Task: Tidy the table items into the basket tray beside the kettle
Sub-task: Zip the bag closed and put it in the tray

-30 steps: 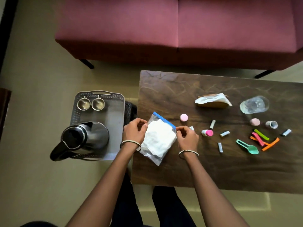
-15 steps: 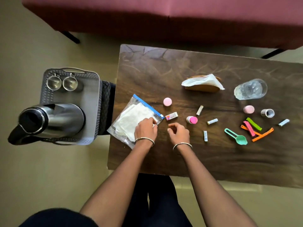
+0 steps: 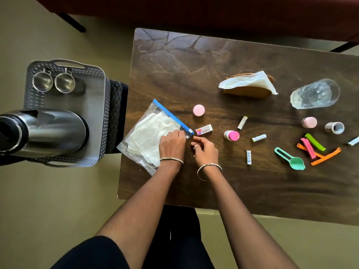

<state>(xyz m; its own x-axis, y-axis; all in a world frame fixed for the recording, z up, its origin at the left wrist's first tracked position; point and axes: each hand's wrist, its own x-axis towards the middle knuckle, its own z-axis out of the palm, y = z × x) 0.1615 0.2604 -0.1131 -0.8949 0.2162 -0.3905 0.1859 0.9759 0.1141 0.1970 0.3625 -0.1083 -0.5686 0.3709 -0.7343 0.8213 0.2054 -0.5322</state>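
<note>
Two hands low on dark wooden table (image 3: 194, 65). Left hand (image 3: 172, 144): fingers near-straight, pressing flat on clear zip bag (image 3: 143, 136), close to blue slider end. Right hand (image 3: 205, 151): loosely curled, narrow, nothing visible in grip, just beside bag corner. Crinkly plastic, white folded sheets inside; lying at table's left edge, not in tray. Small printed eraser box (image 3: 204, 130) just past fingertips, round pink cap (image 3: 198, 110) beyond. Off-table left: grey woven-plastic basket tray (image 3: 104, 123), carrying polished steel kettle (image 3: 48, 131) and two steel cups (image 3: 42, 81).

Glossy steel kettle (image 3: 44, 131), woven-look grey plastic basket tray (image 3: 104, 105), dark wood table (image 3: 252, 181) (veined, faintly shiny).
</note>
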